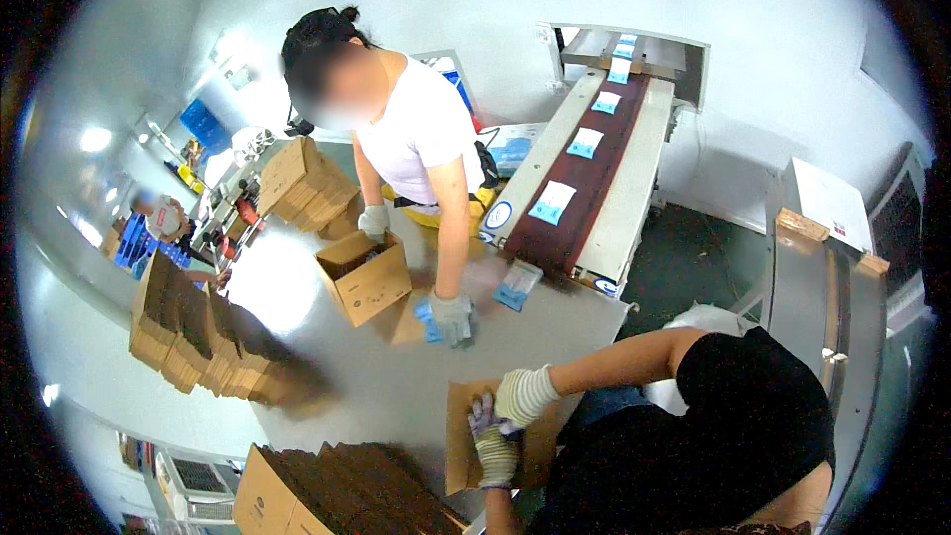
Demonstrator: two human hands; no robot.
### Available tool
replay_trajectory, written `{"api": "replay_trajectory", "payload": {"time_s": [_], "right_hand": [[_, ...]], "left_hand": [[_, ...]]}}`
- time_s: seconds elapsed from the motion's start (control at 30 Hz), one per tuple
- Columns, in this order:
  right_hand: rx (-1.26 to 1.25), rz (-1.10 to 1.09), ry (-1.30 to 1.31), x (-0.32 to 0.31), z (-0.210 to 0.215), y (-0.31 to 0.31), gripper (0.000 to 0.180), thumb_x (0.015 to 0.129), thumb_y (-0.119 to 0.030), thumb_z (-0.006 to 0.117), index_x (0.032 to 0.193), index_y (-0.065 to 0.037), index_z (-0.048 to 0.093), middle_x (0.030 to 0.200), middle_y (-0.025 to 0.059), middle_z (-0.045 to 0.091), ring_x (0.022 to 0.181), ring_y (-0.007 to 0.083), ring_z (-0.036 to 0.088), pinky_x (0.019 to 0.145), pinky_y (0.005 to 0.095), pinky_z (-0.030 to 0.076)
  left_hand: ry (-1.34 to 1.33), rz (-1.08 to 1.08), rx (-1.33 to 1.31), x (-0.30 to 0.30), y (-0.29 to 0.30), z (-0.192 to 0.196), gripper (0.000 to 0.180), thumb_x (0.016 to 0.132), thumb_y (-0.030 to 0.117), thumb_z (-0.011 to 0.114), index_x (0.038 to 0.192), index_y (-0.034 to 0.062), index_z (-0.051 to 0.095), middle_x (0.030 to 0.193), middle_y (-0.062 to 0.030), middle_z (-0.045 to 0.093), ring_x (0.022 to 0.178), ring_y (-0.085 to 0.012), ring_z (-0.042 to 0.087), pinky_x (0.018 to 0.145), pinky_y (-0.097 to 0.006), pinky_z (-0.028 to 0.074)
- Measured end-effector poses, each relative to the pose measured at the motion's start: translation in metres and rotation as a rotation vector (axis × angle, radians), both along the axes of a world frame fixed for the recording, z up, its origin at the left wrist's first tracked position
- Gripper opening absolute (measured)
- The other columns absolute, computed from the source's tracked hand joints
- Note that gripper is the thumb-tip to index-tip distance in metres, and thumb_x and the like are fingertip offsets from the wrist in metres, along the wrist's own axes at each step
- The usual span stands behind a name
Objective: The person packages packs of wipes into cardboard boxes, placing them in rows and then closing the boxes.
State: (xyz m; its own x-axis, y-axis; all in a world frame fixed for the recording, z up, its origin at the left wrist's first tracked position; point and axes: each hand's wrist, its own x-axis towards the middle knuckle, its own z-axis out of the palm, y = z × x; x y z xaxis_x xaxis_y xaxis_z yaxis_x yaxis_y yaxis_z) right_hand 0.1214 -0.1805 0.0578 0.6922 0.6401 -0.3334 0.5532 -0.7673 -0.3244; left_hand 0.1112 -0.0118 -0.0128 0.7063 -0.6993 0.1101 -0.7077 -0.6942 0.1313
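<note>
Directly under both gloves, head view: brown carton (460, 441), neither hand nearer, long axis unclear. Left hand (492, 444) has fingers stretched across cardboard; right hand (525, 398) overlaps, finger state can't be told. Knit cuffs ribbed; table (396, 411) smooth, grey; blue-white packets (552, 202) glossy.

The striped gloves (527, 397) are pale, the carton (460, 456) brown.

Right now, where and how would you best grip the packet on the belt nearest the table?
Probably pinch its side edges from above, reaching from the table: the packet lies flat and uncovered, with bare belt before it.
</note>
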Motion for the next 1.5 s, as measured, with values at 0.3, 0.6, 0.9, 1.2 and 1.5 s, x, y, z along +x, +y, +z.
{"api": "replay_trajectory", "payload": {"time_s": [0.3,0.6,0.9,1.2,1.5], "right_hand": [[0.779,-0.265,-0.312,0.018,-0.059,-0.026,0.023,0.085,-0.024,0.052,0.092,-0.003,0.059,0.087,0.0205,0.060,0.082,0.0361,0.057,0.074,0.0459,0.045],[0.971,-0.336,0.000,0.021,-0.004,-0.134,0.026,0.091,-0.027,0.051,0.099,-0.004,0.060,0.089,0.0203,0.063,0.085,0.0366,0.060,0.076,0.0443,0.046],[1.133,-0.414,-0.037,0.042,0.073,-0.204,0.083,0.067,-0.042,0.076,0.127,0.003,0.040,0.129,0.0268,0.044,0.120,0.0370,0.043,0.100,0.0433,0.035],[0.561,0.205,-0.446,0.038,0.070,-0.218,0.050,0.076,-0.040,0.063,0.110,-0.006,0.053,0.091,0.0164,0.060,0.086,0.0318,0.059,0.073,0.0446,0.048],[0.497,0.432,-0.367,0.044,-0.011,-0.289,0.046,0.083,-0.053,0.046,0.080,-0.009,0.060,0.073,0.0084,0.059,0.069,0.0258,0.058,0.061,0.0394,0.045]], "left_hand": [[0.134,0.404,-0.367,-0.030,-0.025,0.058,0.028,0.090,0.021,0.047,0.110,0.0043,0.056,0.081,-0.0194,0.065,0.066,-0.0372,0.061,0.069,-0.043,0.050],[0.119,0.785,-0.124,-0.074,-0.111,0.053,0.015,0.085,0.017,0.048,0.085,0.0045,0.056,0.061,-0.0151,0.058,0.055,-0.0352,0.056,0.061,-0.042,0.047],[-0.200,0.953,-1.652,-0.057,-0.180,0.074,0.048,0.095,0.041,0.043,0.108,-0.0034,0.051,0.106,-0.0143,0.060,0.087,-0.0198,0.059,0.077,-0.038,0.053],[0.859,0.971,-1.812,-0.074,-0.250,-0.138,0.043,0.088,0.019,0.053,0.125,-0.0009,0.045,0.117,-0.0124,0.056,0.094,-0.0225,0.057,0.084,-0.036,0.049],[0.399,1.162,-0.535,-0.128,-0.275,-0.050,0.034,0.085,0.020,0.055,0.115,0.0067,0.047,0.102,-0.0203,0.060,0.092,-0.0341,0.060,0.076,-0.042,0.048]]}}
